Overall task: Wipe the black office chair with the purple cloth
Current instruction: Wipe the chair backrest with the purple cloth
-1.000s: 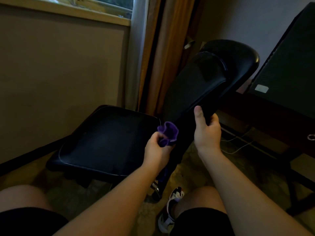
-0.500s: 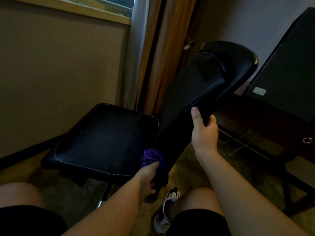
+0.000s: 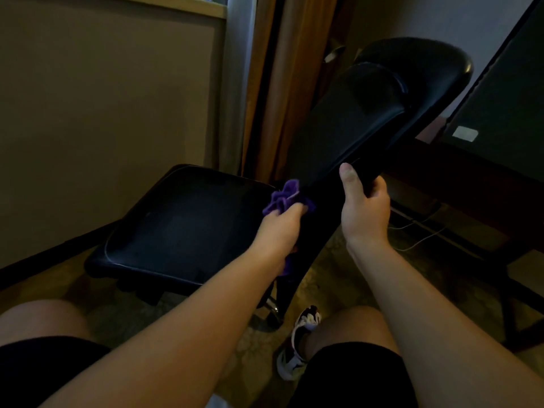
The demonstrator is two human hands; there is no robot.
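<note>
left hand [image 3: 279,228]: fingers curled, gripping | right hand [image 3: 365,210]: gripping, thumb raised

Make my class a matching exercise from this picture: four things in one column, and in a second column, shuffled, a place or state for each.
Things:
1. left hand
2. right hand
3. purple cloth
4. shoe

Places or states:
A. bunched up at the lower part of the backrest
B. grips the backrest's edge
C. on the floor, by the right knee
D. holds the cloth

Pairs: 1-D, 2-B, 3-A, 4-C.
</note>
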